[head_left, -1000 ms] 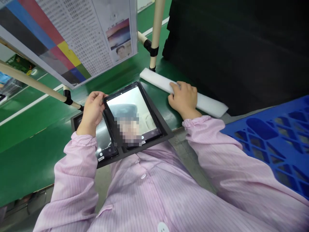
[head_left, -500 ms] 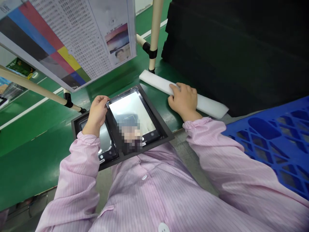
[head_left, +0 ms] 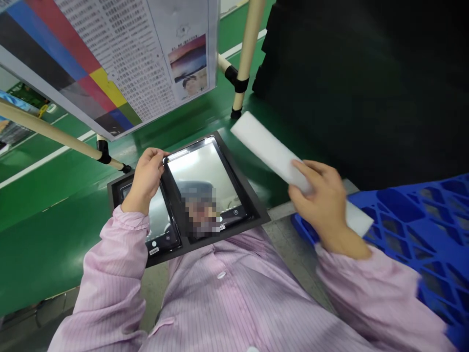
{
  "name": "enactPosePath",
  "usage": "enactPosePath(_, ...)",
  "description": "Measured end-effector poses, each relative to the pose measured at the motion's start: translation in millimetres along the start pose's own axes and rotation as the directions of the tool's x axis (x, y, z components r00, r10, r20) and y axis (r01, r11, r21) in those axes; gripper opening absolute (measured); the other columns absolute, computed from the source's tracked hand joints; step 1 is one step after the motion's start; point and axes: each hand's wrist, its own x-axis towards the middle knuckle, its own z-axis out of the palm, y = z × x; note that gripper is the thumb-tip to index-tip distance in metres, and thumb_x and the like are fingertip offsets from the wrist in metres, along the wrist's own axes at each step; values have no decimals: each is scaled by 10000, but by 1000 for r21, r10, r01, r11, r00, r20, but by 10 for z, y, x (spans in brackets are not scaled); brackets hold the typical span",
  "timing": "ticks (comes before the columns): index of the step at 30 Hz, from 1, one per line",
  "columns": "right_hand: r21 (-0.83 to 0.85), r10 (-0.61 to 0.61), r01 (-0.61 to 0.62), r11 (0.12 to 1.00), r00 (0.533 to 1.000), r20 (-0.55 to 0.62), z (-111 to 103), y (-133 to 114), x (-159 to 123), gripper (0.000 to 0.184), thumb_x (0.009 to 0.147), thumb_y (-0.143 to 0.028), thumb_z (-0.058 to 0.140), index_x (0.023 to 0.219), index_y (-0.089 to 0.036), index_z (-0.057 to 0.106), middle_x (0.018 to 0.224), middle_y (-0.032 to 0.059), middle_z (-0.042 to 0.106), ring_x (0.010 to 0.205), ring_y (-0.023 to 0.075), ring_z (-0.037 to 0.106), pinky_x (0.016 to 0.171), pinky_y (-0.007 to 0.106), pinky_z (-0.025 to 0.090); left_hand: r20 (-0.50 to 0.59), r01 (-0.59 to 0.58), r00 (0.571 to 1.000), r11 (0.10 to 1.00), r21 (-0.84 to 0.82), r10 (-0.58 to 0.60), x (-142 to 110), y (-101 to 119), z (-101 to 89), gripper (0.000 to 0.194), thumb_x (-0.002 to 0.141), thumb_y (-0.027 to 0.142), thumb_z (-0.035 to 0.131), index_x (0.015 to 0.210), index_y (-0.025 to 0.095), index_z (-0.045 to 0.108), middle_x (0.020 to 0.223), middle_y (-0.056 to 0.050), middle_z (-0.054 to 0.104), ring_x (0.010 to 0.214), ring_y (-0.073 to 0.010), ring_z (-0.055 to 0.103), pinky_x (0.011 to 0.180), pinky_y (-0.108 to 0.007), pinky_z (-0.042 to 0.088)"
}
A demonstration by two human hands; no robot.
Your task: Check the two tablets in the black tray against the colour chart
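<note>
A dark foam tray (head_left: 258, 213) rests at the edge of the green bench, with two tablets in its compartments. The fingers of my left hand (head_left: 142, 180) are closed on the upper left corner of the right tablet (head_left: 205, 166), whose lit screen shows a bright picture. Part of the left tablet (head_left: 161, 215) is hidden under that hand and wrist. My right hand (head_left: 324, 203) grips a long white foam strip (head_left: 269, 146) around its middle and holds it up at a slant, right of the tray.
Green bench surface (head_left: 58, 234) runs beneath the tray. A printed colour chart (head_left: 124, 58) hangs on a cream pipe frame (head_left: 249, 44) ahead. Stacked black material (head_left: 359, 88) stands at the right, and a blue plastic pallet (head_left: 399, 205) lies below it.
My right hand has lifted the foam strip off the bench and brought it right and nearer to me, over the pallet's edge. The left hand stays at the tablet corner.
</note>
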Motion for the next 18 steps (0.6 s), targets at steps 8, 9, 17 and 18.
enactPosePath(8, -55, -382, 389, 919, 918, 104, -335, 211, -237, 304, 870, -175, 607, 1163, -190, 685, 1194, 162, 648, 917, 287, 624, 744, 427, 503, 5, -87, 996, 995, -49, 87, 5, 16, 15, 95, 814, 189, 614, 762, 199, 535, 834, -40, 653, 779, -131, 611, 690, -221, 487)
enactPosePath(9, -52, -378, 383, 922, 922, 88, -327, 207, -235, 300, 866, -166, 613, 1156, -181, 687, 1189, 167, 649, 918, 287, 622, 752, 427, 501, 7, -95, 995, 995, -43, 95, 1, 19, 16, 92, 815, 195, 613, 765, 200, 536, 839, -40, 654, 772, -127, 609, 697, -222, 491)
enactPosePath(17, -64, -385, 387, 920, 922, 43, -319, 252, -258, 306, 848, -138, 637, 1148, -178, 685, 1191, 173, 654, 948, 289, 630, 781, 412, 498, 27, -118, 993, 992, 47, 117, -30, 76, 5, 72, 832, 212, 610, 784, 204, 557, 837, -27, 641, 730, -121, 569, 669, -220, 471)
enactPosePath(18, -64, -384, 386, 920, 922, 39, -319, 261, -261, 313, 843, -139, 643, 1151, -181, 683, 1194, 171, 653, 960, 289, 631, 792, 411, 499, 24, -120, 993, 990, 78, 118, -33, 88, 7, 60, 832, 211, 608, 791, 204, 565, 835, -23, 635, 713, -120, 554, 654, -221, 460)
